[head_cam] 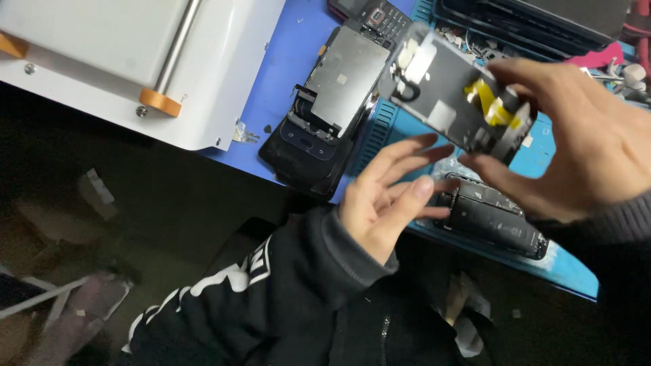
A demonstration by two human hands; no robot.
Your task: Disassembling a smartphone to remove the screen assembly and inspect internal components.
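Observation:
My right hand [583, 146] grips one end of a detached phone screen panel [451, 95], held tilted above the bench, its grey back showing yellow tape and a white part. My left hand [386, 196] hovers just below it with the fingers spread and nothing in it. Under both hands lies an opened black phone body [495, 218] on the blue mat [542, 152].
A second phone [312, 146] with a loose grey metal plate [347, 80] on top lies left of my hands. A white machine with a metal bar [203, 81] fills the top left. A keypad phone [376, 13] and a dark tray [529, 20] sit at the back.

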